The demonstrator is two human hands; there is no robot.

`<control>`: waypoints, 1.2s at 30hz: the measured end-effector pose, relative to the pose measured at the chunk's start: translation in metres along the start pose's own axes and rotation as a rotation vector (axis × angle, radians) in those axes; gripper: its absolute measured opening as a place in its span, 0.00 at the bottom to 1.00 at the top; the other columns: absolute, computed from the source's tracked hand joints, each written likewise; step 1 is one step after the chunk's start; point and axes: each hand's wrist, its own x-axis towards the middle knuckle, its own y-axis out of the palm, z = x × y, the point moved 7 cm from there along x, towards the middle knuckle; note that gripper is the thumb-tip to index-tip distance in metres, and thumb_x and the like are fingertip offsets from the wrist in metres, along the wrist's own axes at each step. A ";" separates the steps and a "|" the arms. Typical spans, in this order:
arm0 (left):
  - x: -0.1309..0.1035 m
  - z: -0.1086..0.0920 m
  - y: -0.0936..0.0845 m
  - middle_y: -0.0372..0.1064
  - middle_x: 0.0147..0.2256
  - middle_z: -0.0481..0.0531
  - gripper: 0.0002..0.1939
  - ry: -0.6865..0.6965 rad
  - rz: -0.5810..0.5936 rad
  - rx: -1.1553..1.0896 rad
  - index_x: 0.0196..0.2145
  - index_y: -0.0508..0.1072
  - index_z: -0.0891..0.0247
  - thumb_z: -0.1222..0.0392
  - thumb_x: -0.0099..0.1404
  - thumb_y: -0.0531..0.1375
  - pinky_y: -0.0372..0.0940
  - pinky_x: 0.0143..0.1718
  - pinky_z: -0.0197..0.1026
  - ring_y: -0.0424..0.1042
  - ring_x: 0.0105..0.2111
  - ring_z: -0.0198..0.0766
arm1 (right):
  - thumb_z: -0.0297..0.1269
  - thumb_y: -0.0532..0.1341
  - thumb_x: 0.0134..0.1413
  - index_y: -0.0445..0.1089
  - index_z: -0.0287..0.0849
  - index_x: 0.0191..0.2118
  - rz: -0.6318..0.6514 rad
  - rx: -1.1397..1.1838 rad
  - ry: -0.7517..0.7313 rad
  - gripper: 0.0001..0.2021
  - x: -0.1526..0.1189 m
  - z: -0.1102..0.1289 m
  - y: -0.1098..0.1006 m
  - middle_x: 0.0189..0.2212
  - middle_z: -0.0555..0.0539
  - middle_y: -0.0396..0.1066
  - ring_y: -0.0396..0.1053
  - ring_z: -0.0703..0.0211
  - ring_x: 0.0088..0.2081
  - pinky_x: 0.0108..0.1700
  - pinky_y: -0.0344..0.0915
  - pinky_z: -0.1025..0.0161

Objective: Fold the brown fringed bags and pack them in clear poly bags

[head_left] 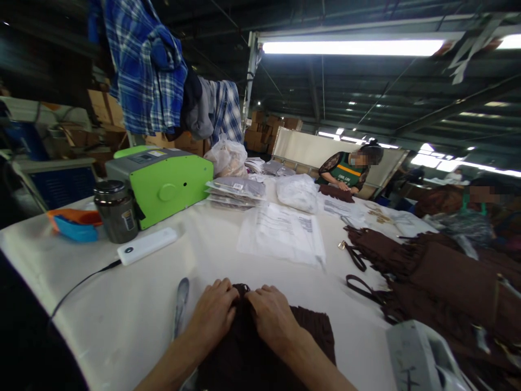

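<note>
At the front of the white table, my left hand and my right hand are close together on a dark brown fringed bag. Each hand has its fingers bent and pinching the bag's top edge, with a small gap between them. A bit of dark trim shows in that gap; what lies under the fingertips is hidden. Just left of my left hand lies a slim grey tool with a rounded end. More dark brown bags are piled on the right, with loops of wrist strap hanging toward me.
A grey device stands at the front right. On the left are a white power bank with a cable, a dark jar and a green machine. Plastic-wrapped packs lie behind. Across the table a person handles brown material.
</note>
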 end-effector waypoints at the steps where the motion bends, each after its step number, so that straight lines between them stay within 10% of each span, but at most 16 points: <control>1: 0.000 0.001 0.002 0.68 0.40 0.53 0.12 0.009 0.003 -0.016 0.36 0.72 0.60 0.71 0.56 0.54 0.60 0.45 0.49 0.65 0.43 0.47 | 0.25 0.53 0.58 0.72 0.42 0.38 0.016 -0.011 -0.001 0.11 0.001 0.002 0.004 0.34 0.45 0.76 0.71 0.54 0.39 0.43 0.64 0.60; 11: -0.002 0.015 -0.005 0.68 0.36 0.48 0.18 0.056 0.000 -0.212 0.28 0.74 0.58 0.75 0.57 0.48 0.59 0.43 0.45 0.67 0.40 0.41 | 0.26 0.58 0.49 0.76 0.49 0.35 0.173 0.514 -0.071 0.12 -0.028 0.025 0.008 0.33 0.55 0.78 0.74 0.63 0.34 0.36 0.64 0.70; 17: -0.005 0.008 -0.004 0.69 0.35 0.49 0.17 0.052 -0.028 -0.212 0.28 0.73 0.58 0.74 0.60 0.48 0.60 0.42 0.45 0.67 0.39 0.41 | 0.32 0.53 0.60 0.73 0.41 0.48 -0.149 0.519 0.165 0.15 0.001 -0.015 -0.024 0.46 0.44 0.76 0.72 0.53 0.48 0.53 0.66 0.58; 24: 0.020 0.023 0.005 0.69 0.50 0.54 0.31 0.021 -0.040 -0.107 0.53 0.70 0.57 0.77 0.57 0.46 0.61 0.52 0.52 0.67 0.51 0.46 | 0.29 0.57 0.56 0.70 0.41 0.54 0.082 0.383 0.036 0.20 -0.025 0.016 0.036 0.56 0.43 0.69 0.62 0.50 0.60 0.67 0.49 0.50; 28: 0.019 0.010 0.023 0.60 0.62 0.51 0.28 0.201 0.093 -0.122 0.55 0.69 0.53 0.74 0.62 0.49 0.48 0.64 0.58 0.54 0.64 0.45 | 0.33 0.61 0.55 0.72 0.44 0.52 0.177 0.430 -0.078 0.18 -0.043 0.027 0.023 0.55 0.44 0.70 0.63 0.51 0.60 0.66 0.50 0.52; 33: -0.011 -0.004 0.021 0.57 0.63 0.47 0.24 0.336 0.228 -0.178 0.62 0.59 0.50 0.65 0.71 0.48 0.43 0.66 0.59 0.51 0.65 0.40 | 0.41 0.52 0.66 0.69 0.49 0.55 -0.093 0.428 0.054 0.16 -0.063 -0.036 -0.039 0.54 0.47 0.70 0.66 0.54 0.57 0.64 0.57 0.49; 36: -0.022 -0.010 0.025 0.48 0.66 0.51 0.26 0.343 0.251 -0.129 0.66 0.49 0.52 0.55 0.73 0.49 0.41 0.66 0.60 0.46 0.66 0.43 | 0.44 0.50 0.67 0.57 0.45 0.64 -0.176 0.179 0.129 0.23 -0.083 -0.077 -0.038 0.64 0.45 0.56 0.51 0.51 0.66 0.68 0.44 0.42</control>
